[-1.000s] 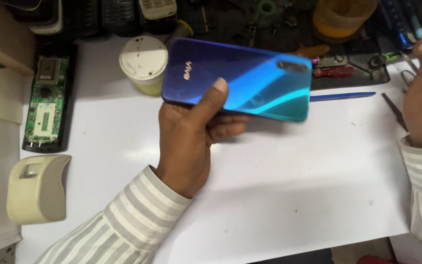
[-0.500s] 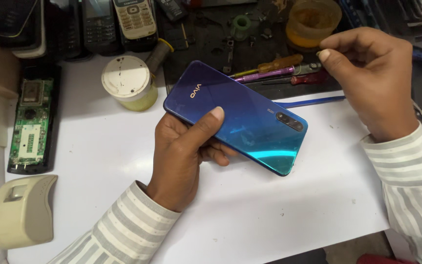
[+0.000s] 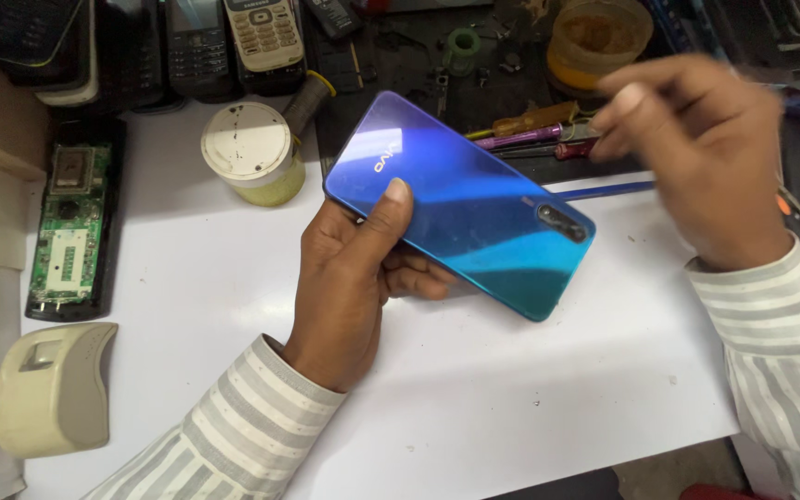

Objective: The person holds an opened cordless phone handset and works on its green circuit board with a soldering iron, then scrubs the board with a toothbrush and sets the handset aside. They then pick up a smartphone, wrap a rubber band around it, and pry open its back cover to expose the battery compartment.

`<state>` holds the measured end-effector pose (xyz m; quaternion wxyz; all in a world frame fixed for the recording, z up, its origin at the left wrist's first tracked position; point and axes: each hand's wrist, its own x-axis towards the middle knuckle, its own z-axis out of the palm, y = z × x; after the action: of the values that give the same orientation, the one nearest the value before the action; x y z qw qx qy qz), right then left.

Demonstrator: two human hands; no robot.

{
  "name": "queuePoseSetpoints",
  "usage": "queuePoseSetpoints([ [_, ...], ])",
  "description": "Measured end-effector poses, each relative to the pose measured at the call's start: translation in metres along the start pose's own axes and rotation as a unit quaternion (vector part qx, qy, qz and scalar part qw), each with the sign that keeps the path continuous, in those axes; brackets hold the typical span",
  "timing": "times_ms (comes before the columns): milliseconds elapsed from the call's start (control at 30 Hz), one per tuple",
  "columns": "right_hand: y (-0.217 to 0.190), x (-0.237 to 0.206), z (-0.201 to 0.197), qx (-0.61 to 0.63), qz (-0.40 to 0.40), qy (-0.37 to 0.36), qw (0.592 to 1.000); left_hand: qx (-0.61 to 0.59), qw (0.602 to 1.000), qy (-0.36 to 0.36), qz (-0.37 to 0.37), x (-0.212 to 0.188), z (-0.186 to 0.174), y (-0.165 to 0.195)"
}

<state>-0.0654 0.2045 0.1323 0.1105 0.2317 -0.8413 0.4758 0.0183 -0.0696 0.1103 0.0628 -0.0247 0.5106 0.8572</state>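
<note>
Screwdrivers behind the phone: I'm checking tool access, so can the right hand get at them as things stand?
Probably yes: the right hand hovers just beside the screwdrivers, nothing between; the left hand holds the phone nearer the camera.

A white worktop [image 3: 530, 398] carries a round white-lidded jar [image 3: 252, 153] beyond the left hand [image 3: 349, 287], and a green circuit board [image 3: 68, 236] and beige plastic housing [image 3: 53, 389] to its left.

A white desk [image 3: 530, 398] carries a lidded white cup [image 3: 250, 153], an opened device showing its green circuit board [image 3: 71, 231], and a beige plastic housing [image 3: 53, 389].
</note>
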Motion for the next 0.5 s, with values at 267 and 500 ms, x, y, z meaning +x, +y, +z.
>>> queuePoseSetpoints([
  [267, 0.001, -0.015, 0.013, 0.109, 0.128, -0.218, 0.961, 0.032, 0.999, 0.023, 0.021, 0.004, 0.006, 0.001],
  [500, 0.014, -0.018, 0.01, 0.249, 0.138, -0.135, 0.949, -0.044, 0.998, -0.034, -0.016, 0.007, -0.005, 0.01],
])
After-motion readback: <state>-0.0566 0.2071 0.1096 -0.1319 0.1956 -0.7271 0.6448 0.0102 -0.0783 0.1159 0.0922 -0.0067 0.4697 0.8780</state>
